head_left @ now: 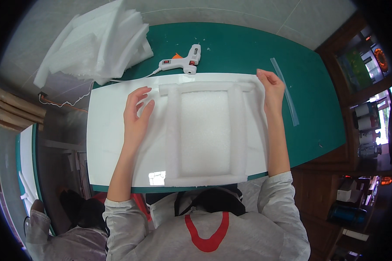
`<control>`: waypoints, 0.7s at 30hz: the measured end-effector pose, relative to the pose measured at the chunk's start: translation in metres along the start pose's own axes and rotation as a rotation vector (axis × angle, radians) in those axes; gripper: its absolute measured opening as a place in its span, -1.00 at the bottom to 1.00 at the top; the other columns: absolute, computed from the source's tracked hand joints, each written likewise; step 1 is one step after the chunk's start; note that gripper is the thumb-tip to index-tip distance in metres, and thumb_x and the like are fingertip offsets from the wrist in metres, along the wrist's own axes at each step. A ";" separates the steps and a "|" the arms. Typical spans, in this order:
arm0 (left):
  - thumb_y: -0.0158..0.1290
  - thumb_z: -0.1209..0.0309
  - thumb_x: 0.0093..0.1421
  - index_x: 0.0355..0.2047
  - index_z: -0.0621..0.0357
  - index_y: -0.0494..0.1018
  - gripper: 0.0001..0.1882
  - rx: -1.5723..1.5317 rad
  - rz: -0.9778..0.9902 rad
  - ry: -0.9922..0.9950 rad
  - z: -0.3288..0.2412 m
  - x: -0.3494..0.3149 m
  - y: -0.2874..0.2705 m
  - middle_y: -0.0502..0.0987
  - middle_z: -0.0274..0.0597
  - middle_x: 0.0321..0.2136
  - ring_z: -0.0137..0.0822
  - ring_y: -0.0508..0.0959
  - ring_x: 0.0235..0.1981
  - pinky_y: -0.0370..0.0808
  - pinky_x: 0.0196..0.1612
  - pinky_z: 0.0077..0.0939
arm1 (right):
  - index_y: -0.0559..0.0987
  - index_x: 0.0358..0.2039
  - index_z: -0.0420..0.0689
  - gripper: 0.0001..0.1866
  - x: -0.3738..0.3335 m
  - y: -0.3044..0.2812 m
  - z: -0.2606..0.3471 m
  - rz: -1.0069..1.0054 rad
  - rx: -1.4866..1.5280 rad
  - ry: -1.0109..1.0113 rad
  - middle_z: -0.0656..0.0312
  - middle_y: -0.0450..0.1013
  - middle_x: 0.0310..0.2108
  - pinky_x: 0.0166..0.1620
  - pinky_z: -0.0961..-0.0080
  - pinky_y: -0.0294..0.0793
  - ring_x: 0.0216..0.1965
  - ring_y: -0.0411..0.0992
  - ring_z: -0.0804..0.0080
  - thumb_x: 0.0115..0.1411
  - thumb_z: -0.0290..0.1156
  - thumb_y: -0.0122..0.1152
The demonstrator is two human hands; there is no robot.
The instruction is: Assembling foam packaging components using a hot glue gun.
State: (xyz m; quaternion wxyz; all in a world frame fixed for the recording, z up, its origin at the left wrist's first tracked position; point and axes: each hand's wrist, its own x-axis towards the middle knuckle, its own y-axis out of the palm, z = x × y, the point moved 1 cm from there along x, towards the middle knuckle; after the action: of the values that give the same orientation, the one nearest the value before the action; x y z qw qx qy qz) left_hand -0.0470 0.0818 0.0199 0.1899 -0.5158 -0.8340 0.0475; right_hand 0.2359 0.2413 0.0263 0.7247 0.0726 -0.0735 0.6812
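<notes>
A white foam sheet (204,132) lies on a glossy white board (109,130). Foam strips border it: one along the far edge (209,85), one down the left (173,130), one down the right (238,130), and another at the near edge (207,179). My left hand (137,111) hovers left of the foam, fingers curved and apart, holding nothing. Past the far right corner of the foam is my right hand (272,89), thumb and fingertips pinched together. Whatever sits in that pinch, if anything, is too small to make out.
A white hot glue gun (185,61) with an orange trigger lies beyond the board on the green table (244,48). Its cord runs left past stacked foam sheets (100,43). A clear plastic strip (287,98) lies right of my right hand. Another person's grey sleeve (41,230) shows lower left.
</notes>
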 end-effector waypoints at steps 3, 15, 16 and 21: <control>-0.05 0.44 0.03 -0.18 0.09 0.31 -0.71 -0.005 0.001 -0.001 0.000 0.000 0.001 0.30 -0.26 -0.12 -0.30 0.31 -0.10 0.22 -0.05 -0.37 | 0.53 -0.43 -0.24 -0.83 0.003 -0.007 0.001 -0.076 0.075 -0.058 0.27 0.43 -0.49 -0.30 0.70 0.25 -0.44 0.31 0.63 -0.01 -0.41 0.18; -0.05 0.44 0.03 -0.18 0.08 0.31 -0.71 0.014 0.004 -0.009 0.000 0.001 0.001 0.30 -0.26 -0.12 -0.29 0.31 -0.09 0.22 -0.05 -0.38 | 0.45 -0.14 -0.06 -0.70 0.002 -0.006 0.010 -0.149 -0.072 0.061 0.26 0.38 -0.24 -0.09 0.55 0.17 -0.27 0.26 0.55 0.08 -0.41 -0.06; -0.05 0.45 0.03 -0.18 0.08 0.31 -0.71 0.015 0.002 -0.008 0.000 0.001 0.000 0.30 -0.26 -0.12 -0.29 0.31 -0.09 0.22 -0.05 -0.37 | 0.45 -0.13 -0.01 -0.67 0.001 -0.004 0.009 -0.102 -0.205 0.050 0.27 0.37 -0.20 -0.06 0.52 0.15 -0.24 0.26 0.53 0.05 -0.45 -0.06; -0.05 0.45 0.03 -0.17 0.08 0.31 -0.71 0.004 -0.003 -0.004 0.001 0.000 -0.001 0.30 -0.26 -0.12 -0.29 0.31 -0.09 0.22 -0.04 -0.37 | 0.50 -0.21 -0.01 -0.70 0.005 -0.008 -0.005 -0.001 -0.450 0.005 0.25 0.33 -0.12 -0.03 0.49 0.14 -0.14 0.26 0.44 0.00 -0.49 -0.06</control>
State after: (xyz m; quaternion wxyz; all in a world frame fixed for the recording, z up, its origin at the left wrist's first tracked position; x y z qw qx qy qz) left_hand -0.0481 0.0818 0.0197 0.1891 -0.5140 -0.8352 0.0499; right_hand 0.2445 0.2465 0.0220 0.7231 -0.0927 -0.2218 0.6475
